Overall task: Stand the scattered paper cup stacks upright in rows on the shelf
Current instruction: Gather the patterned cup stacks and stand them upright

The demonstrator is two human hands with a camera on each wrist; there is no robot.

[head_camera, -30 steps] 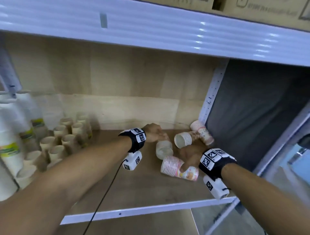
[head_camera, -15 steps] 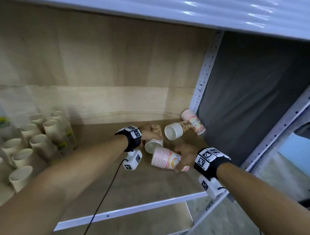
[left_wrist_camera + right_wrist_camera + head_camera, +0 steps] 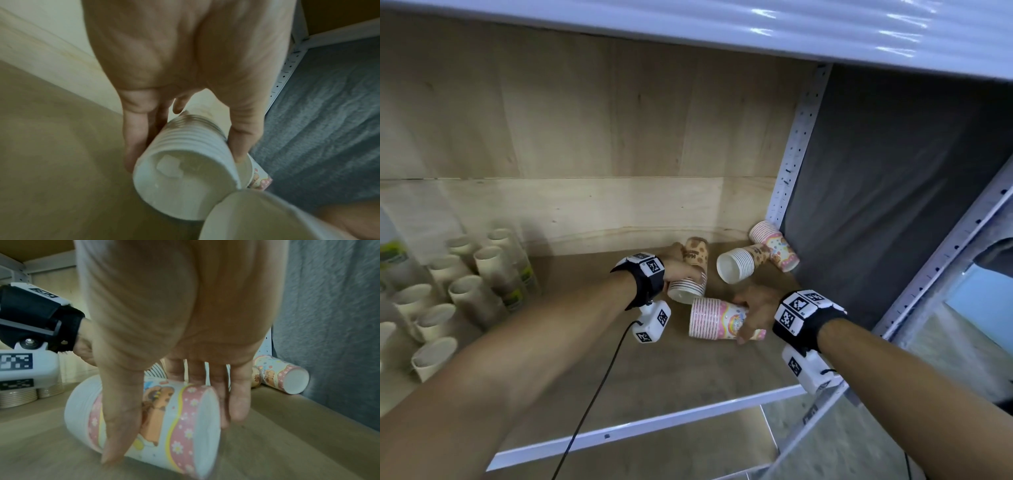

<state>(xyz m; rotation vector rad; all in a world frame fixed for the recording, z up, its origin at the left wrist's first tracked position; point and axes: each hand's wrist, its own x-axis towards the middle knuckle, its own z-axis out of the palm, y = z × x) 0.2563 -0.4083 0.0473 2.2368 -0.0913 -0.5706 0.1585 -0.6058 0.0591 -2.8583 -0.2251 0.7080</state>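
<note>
Cup stacks gripped, both lying flat on the shelf [image 3: 688, 383]!
Brown stack [image 3: 690, 274] is clasped by left hand [image 3: 681, 270]; beside it, pink stack [image 3: 717, 318] is wrapped by right hand [image 3: 756, 311].

Four stacks of patterned paper cups lie on their sides on the wooden shelf [image 3: 671, 383] — a brown bear-print stack [image 3: 690, 270], a pink rainbow-print stack [image 3: 714, 318], a white-mouthed stack with brown print [image 3: 739, 263] and a pink-rimmed stack at the back corner [image 3: 774, 245]. At the left stand plain cream paper cup stacks [image 3: 493, 270], upright — about ten mouths show, some cut off by the edge. Two hands are in view: the left hand [image 3: 681, 269] and the right hand [image 3: 756, 308], each on one stack.
</note>
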